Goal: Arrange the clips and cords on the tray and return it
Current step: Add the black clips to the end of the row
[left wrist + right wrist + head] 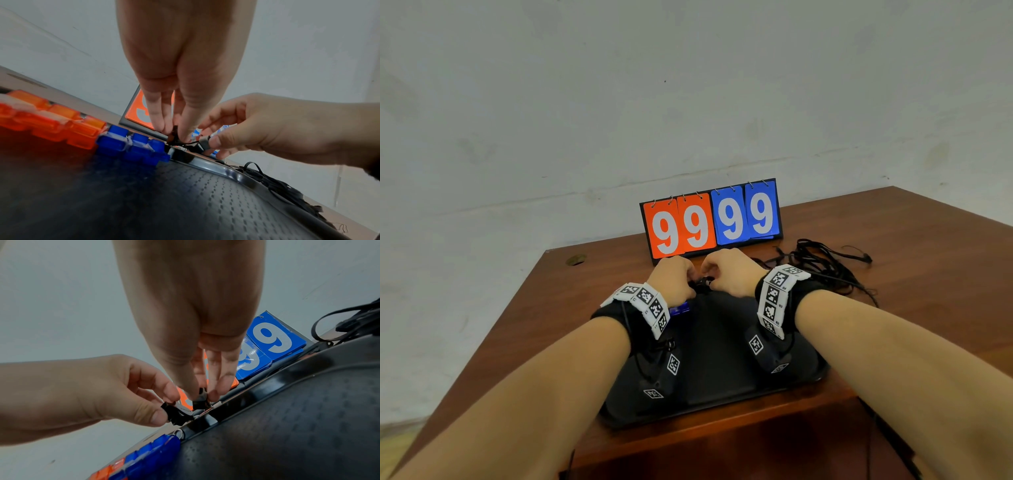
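My two hands meet over the far rim of the black tray (722, 359). My left hand (174, 136) pinches a crumpled black cord end (176, 415) between thumb and fingertips. My right hand (201, 397) pinches a small black clip (200, 400) right beside it, and a thin strand joins the two pieces. In the head view both hands, left hand (674, 277) and right hand (729, 270), hide most of this item. Orange clips (51, 120) and blue clips (133, 146) lie in a row along the tray's far left side.
A tangled pile of black cords (825, 263) lies on the wooden table (928, 274), right of the tray. A flip scoreboard (712, 219) reading 9999 stands just behind my hands. The tray's textured floor (205, 203) is bare on the right.
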